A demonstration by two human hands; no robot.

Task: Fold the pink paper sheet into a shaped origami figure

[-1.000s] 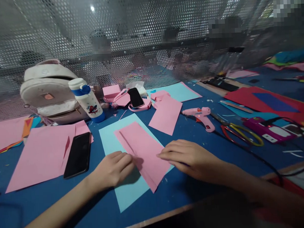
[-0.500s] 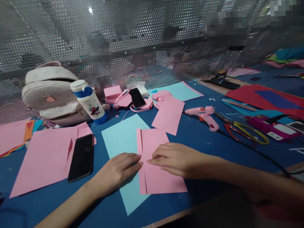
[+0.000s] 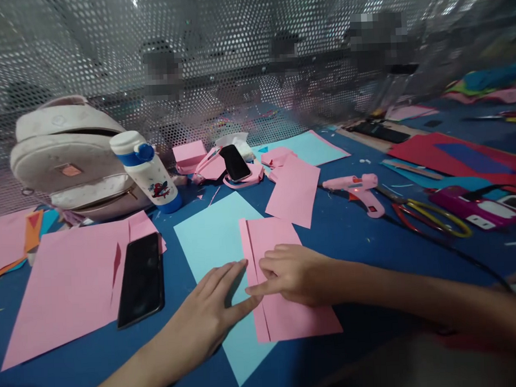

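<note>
A pink paper sheet (image 3: 307,324) lies partly over a light blue sheet (image 3: 215,231). Along its left side runs a narrow folded strip (image 3: 261,326). My left hand (image 3: 211,302) is open, thumb and fingers apart, its fingertips touching the strip's outer edge. From the other side, my right hand (image 3: 292,274) rests on the pink sheet; its index finger is stretched across the strip near my left thumb, and the other fingers are loosely bent. Nothing shows in either hand.
A phone (image 3: 140,279) lies on pink paper at left. Behind stand a white backpack (image 3: 70,155) and a bottle (image 3: 149,172). A pink glue gun (image 3: 357,190), scissors (image 3: 432,213) and a purple power strip (image 3: 474,205) lie right. Perforated metal (image 3: 236,53) rises behind the blue table.
My left thumb has spread away from the fingers. The right hand has gone from fairly flat fingers to a pointing index finger on the folded strip. The view has shifted slightly.
</note>
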